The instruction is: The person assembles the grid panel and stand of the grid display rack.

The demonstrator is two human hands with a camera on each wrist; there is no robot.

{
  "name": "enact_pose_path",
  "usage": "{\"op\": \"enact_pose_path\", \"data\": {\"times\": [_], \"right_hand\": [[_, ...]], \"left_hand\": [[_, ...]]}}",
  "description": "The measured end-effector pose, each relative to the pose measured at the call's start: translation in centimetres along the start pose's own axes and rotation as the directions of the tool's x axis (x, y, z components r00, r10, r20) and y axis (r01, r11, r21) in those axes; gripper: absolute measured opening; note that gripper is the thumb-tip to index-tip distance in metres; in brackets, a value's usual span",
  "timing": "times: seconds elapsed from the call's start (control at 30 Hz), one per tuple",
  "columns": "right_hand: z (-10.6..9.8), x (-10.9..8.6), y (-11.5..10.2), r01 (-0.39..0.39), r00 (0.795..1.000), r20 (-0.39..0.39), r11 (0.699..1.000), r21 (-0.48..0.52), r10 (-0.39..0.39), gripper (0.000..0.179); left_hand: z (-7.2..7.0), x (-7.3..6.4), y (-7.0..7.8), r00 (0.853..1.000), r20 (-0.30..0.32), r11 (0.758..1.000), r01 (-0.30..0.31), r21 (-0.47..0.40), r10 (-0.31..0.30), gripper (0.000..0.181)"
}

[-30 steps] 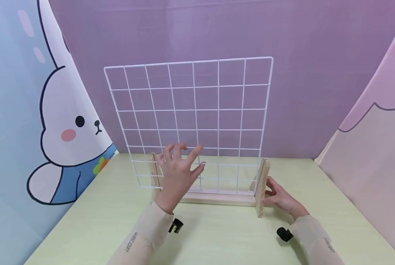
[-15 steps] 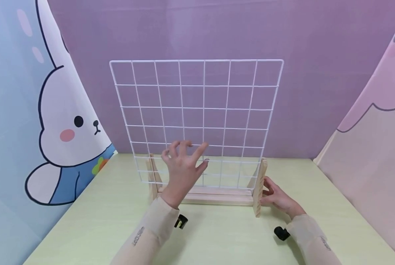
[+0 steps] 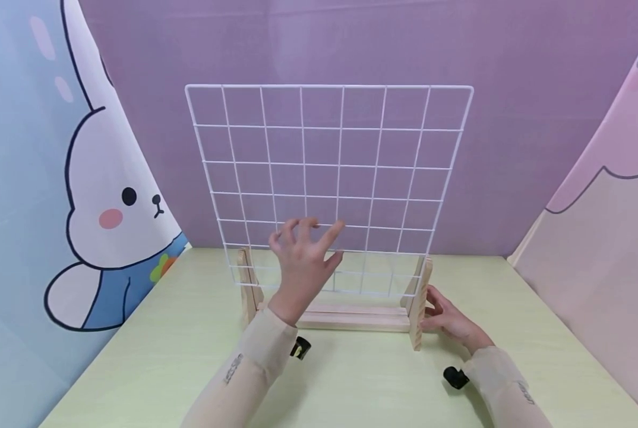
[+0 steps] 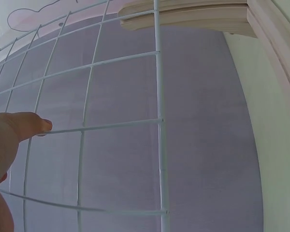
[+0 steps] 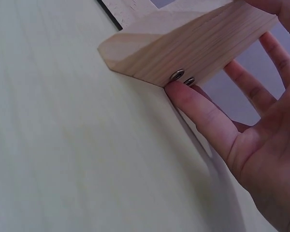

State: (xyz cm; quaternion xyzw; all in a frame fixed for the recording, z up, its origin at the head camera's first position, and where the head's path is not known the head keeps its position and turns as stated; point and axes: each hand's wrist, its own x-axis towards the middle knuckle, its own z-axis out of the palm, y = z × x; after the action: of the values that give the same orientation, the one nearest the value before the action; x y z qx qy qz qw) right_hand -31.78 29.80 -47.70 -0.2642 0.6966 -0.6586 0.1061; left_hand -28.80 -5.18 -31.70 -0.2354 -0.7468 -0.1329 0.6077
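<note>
A plain purple fabric backdrop [image 3: 511, 119] is hung behind a pale yellow-green tabletop [image 3: 362, 380]; before it, a white rectangular wire grid panel [image 3: 338, 165] is held roughly upright, its bottom edge raised above the base bar of a light wooden stand with two uprights [image 3: 356, 321]; the lower corners are placed near the uprights, though whether wood is touched cannot be told. The panel is gripped below its middle by the left hand [image 3: 303, 267], fingers bent onto the wires; the right upright is clasped low by the right hand [image 3: 452, 324], some fingers hidden behind its edge; beside that thumb's tip, two small round metal fittings [image 5: 177, 75] are seen. The tall upper part of the panel, supported by one low hand, could be tipped or twisted; a corner could be snagged on an upright; the stand, apparently steadied on one side only, could then be skewed.
</note>
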Motion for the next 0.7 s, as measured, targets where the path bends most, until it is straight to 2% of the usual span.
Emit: {"op": "enact_pose_path", "data": {"times": [0.37,0.7], "right_hand": [[-0.2,-0.2,0.0,-0.028,1.000,-0.003,0.999,-0.026,0.028,0.083],[-0.3,-0.2,0.1,-0.036,0.999,-0.012,0.999,-0.027,0.036,0.084]], "left_hand": [[0.7,1.0,0.2,0.999,0.032,1.000,0.018,0.023,-0.019,0.050],[1.2,2.2,0.4,1.000,0.000,0.999,0.009,0.043,-0.009,0.050]]}}
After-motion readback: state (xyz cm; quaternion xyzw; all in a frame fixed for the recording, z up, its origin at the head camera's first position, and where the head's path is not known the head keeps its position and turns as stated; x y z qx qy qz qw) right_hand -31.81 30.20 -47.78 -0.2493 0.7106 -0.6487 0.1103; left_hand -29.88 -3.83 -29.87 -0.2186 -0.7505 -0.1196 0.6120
